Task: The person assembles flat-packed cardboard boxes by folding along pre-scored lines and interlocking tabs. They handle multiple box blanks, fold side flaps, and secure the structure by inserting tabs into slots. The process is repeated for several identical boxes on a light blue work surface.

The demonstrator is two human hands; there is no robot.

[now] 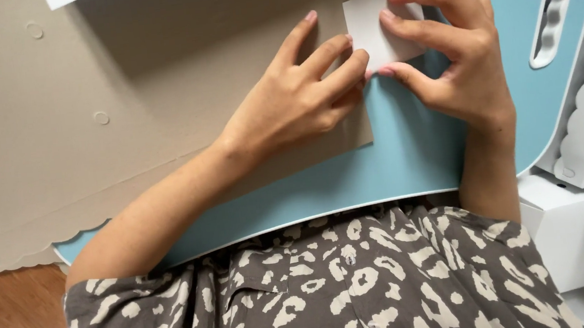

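A: Where's the card?
B: Flat on the blue panel, by the cardboard edge. Pinched in right hand fingers, thumb below. Left hand curled, fingertips touching its left edge.

Both hands pinch a small white paper square over a blue panel.

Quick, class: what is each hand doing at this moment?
Left hand: fingers curled, pressing on the brown cardboard sheet beside the white paper piece.
Right hand: pinching the white paper piece.
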